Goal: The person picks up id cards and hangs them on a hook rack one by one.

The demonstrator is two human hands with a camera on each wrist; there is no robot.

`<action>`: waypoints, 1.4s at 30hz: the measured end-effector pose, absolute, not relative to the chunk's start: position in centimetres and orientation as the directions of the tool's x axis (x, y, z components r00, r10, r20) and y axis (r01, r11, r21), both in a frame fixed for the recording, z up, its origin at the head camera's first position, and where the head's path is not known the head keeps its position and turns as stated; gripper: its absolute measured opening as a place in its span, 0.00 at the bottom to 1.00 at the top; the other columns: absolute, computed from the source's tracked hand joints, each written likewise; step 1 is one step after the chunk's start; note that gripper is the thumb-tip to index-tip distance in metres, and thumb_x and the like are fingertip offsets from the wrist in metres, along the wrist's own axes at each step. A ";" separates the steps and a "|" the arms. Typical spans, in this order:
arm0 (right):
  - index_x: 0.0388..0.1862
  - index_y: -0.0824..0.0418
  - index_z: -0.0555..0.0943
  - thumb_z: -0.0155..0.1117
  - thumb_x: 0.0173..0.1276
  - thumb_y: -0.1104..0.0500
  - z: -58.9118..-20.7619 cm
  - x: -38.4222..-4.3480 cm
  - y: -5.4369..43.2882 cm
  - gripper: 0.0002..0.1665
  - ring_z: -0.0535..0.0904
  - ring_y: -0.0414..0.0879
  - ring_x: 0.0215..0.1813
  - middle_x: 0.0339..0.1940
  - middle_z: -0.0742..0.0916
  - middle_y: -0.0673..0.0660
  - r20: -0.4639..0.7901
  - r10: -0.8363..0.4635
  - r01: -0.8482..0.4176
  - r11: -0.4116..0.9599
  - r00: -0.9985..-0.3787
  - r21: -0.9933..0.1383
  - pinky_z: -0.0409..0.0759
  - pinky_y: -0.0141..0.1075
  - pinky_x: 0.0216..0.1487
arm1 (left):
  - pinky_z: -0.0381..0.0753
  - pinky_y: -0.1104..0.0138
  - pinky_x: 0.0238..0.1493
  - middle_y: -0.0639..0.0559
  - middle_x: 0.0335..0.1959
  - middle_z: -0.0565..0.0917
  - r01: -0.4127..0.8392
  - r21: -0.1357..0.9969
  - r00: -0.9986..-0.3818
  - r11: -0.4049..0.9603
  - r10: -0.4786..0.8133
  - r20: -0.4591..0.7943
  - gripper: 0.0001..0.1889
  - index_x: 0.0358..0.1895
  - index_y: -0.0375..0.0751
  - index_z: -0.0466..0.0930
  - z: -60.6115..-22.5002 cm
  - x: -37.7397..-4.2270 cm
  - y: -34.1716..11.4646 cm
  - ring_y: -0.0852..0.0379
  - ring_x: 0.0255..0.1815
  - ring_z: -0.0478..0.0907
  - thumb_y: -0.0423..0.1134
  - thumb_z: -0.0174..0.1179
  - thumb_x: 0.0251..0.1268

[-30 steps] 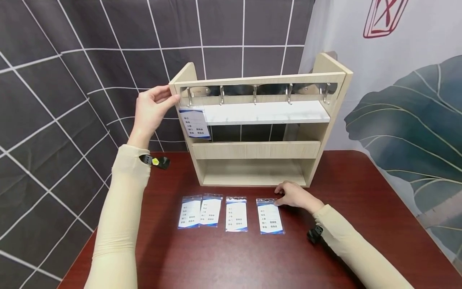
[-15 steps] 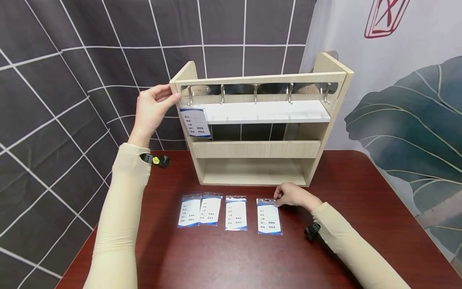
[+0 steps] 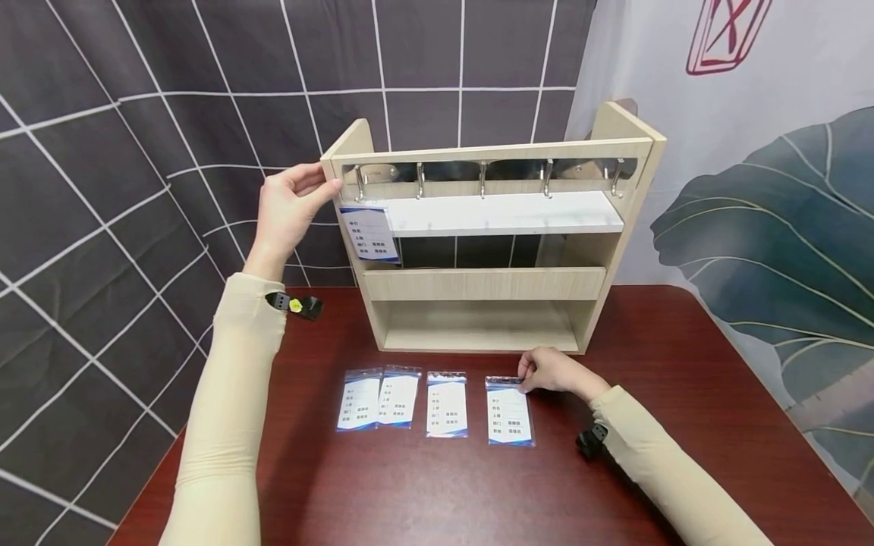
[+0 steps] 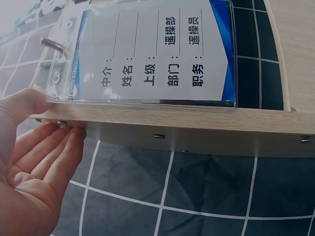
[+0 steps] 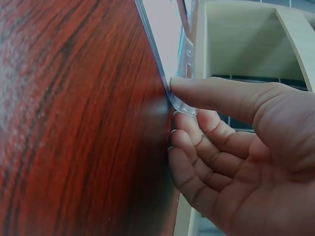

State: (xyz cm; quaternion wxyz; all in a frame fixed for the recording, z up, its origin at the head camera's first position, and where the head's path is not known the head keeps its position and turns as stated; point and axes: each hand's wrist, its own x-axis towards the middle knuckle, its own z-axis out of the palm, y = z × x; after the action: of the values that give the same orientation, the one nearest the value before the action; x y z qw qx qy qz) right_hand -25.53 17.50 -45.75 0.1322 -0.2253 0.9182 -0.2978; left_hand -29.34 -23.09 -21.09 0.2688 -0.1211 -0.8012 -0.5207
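My left hand (image 3: 285,212) grips the upper left side panel of a pale wooden shelf (image 3: 485,284), thumb on the front and fingers behind, as the left wrist view shows. Just beside it, a clear-sleeved name badge (image 3: 372,236) hangs from the leftmost metal hook (image 4: 53,45). Down on the table, my right hand (image 3: 558,373) pinches the upper right corner of the rightmost badge (image 3: 509,413). The right wrist view has the thumb on top of the clear sleeve (image 5: 185,105) and the other fingers curled near the tabletop.
A third badge (image 3: 447,406) lies left of the pinched one. Further left, two badges (image 3: 358,402) overlap at their edges. Several more hooks (image 3: 482,180) line the shelf's metal strip. Dark red tabletop (image 3: 423,485) runs in front, and a grid-patterned curtain (image 3: 225,45) hangs behind.
The rightmost badge has turned slightly and now lies straighter, its lower end shifted a little left, with my right hand at its corner. My left hand stays on the shelf panel.
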 end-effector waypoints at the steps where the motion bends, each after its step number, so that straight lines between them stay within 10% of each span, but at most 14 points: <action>1: 0.28 0.59 0.80 0.78 0.52 0.65 -45.8 -25.5 17.5 0.12 0.73 0.40 0.27 0.22 0.80 0.47 -0.101 -0.498 -0.340 0.713 -0.861 -0.613 0.73 0.33 0.32 | 0.80 0.67 0.60 0.37 0.56 0.84 0.473 0.769 -0.826 0.430 -0.086 0.557 0.23 0.59 0.32 0.82 -21.1 -29.3 -23.1 0.55 0.57 0.83 0.38 0.71 0.63; 42: 0.41 0.70 0.84 0.63 0.71 0.64 -41.1 -25.6 15.6 0.08 0.83 0.44 0.37 0.36 0.88 0.56 -0.072 -0.505 -0.148 0.382 -0.860 -0.912 0.88 0.44 0.44 | 0.80 0.68 0.59 0.37 0.56 0.84 0.473 0.765 -0.825 0.437 -0.087 0.559 0.22 0.59 0.32 0.82 -21.0 -29.2 -22.9 0.56 0.56 0.84 0.38 0.71 0.63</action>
State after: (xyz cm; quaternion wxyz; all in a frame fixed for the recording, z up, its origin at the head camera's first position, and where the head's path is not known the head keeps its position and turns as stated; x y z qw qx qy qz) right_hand -25.60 15.58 -41.07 0.1721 -0.2007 0.8133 -0.5184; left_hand -29.16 -22.91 -21.03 0.2708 -0.1199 -0.8032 -0.5169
